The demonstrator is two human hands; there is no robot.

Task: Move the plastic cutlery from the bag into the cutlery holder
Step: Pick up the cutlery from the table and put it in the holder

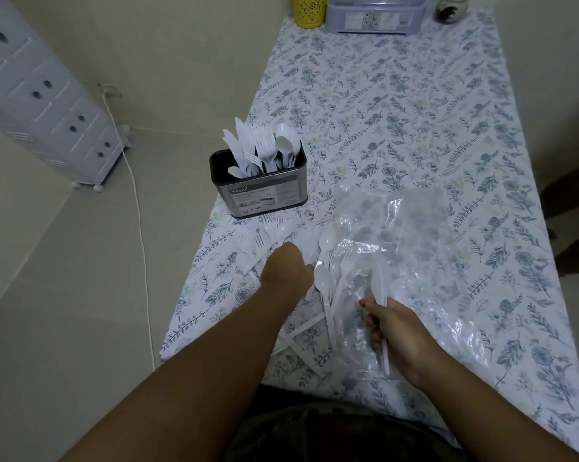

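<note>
A dark metal cutlery holder (263,191) stands near the table's left edge, filled with white plastic knives, forks and spoons (264,150). In front of it a loose pile of white plastic cutlery (324,278) lies on the cloth, partly under a clear plastic bag (398,235). My left hand (286,268) rests knuckles-up on the left part of the pile, fingers curled down onto the pieces; what it grips is hidden. My right hand (393,331) is closed around a few white pieces (383,288) at the bag's near side.
The table (414,111) wears a floral cloth. At its far end stand a yellow perforated cup (309,10), a lidded grey plastic box (374,15) and a small dark jar (449,10). A white drawer unit (48,105) and a cable (141,228) are on the floor at left.
</note>
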